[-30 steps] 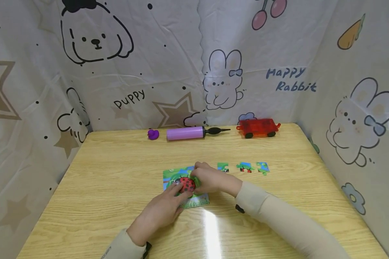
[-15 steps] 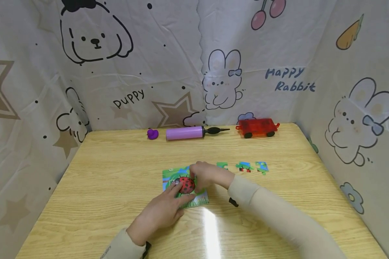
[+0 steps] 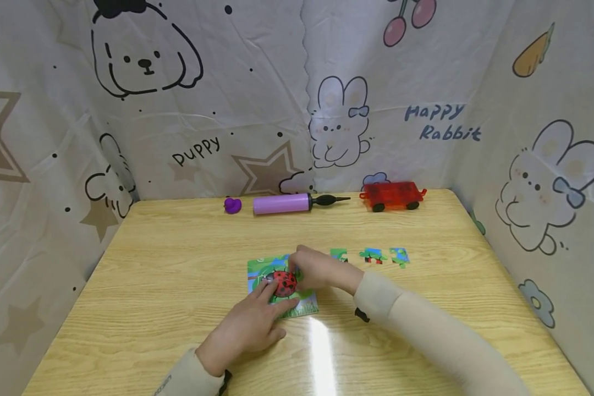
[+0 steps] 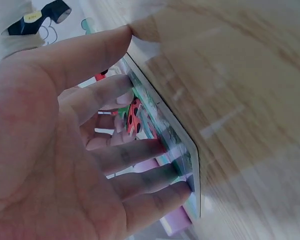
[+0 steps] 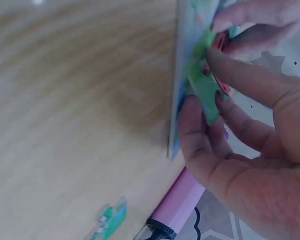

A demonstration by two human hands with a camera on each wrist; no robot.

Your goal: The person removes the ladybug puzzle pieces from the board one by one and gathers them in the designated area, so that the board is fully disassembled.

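A ladybug jigsaw puzzle (image 3: pixel 304 309) in a flat tray lies on the table in the head view. My left hand (image 3: pixel 247 324) rests its extended fingertips on the puzzle's near left part, with the thumb spread off the near edge. At the right side of the ladybug is my right hand (image 3: pixel 322 270). In the right wrist view it pinches a green puzzle piece (image 5: pixel 206 97) between thumb and fingers, tilted up from the puzzle surface. Whether that piece's lower edge touches the tray is hard to tell. The right hand hides the upper right of the puzzle.
Loose puzzle pieces lie right of the hands: a green one (image 3: pixel 339 254), a blue and red one (image 3: pixel 374 255), a blue one (image 3: pixel 400 256). Along the back edge stand a purple duck (image 3: pixel 233 205), a pink hand pump (image 3: pixel 282 204) and a red toy wagon (image 3: pixel 393 196).
My right hand stays over the puzzle's right side while its wrist shifts slightly left, then back right. The left thumb has moved outward, away from the puzzle's near edge.
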